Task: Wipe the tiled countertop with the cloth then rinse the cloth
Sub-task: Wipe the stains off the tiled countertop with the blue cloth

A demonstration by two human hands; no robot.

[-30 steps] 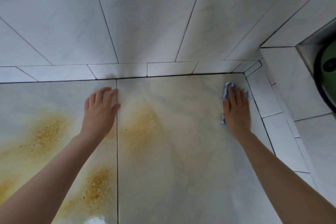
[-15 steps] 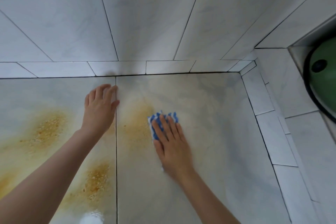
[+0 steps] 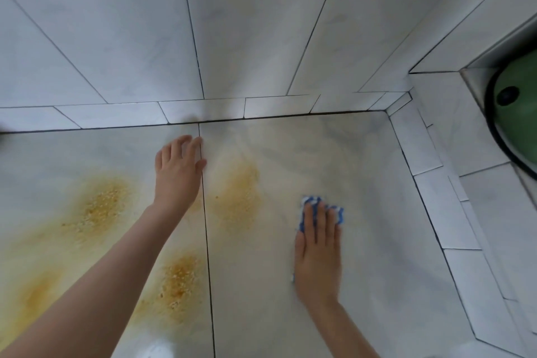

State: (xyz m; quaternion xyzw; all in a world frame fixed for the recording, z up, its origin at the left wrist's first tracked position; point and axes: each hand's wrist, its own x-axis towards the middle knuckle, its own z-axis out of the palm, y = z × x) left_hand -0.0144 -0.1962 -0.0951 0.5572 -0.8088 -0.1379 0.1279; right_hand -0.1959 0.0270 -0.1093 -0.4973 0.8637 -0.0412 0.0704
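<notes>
Pale marble-look tiles cover the counter (image 3: pixel 334 314) and the wall behind it, joined by dark grout lines. Your right hand (image 3: pixel 318 256) lies flat, fingers straight and together, pressing the blue-and-white checked cloth (image 3: pixel 322 211) onto the counter; the cloth shows only beyond your fingertips. Left of the cloth sit grainy orange-yellow stains (image 3: pixel 238 192). Farther left of the cloth, your left hand (image 3: pixel 178 173) rests palm down, fingers loosely spread, holding nothing. A round green object (image 3: pixel 520 107) lies well right of the cloth.
</notes>
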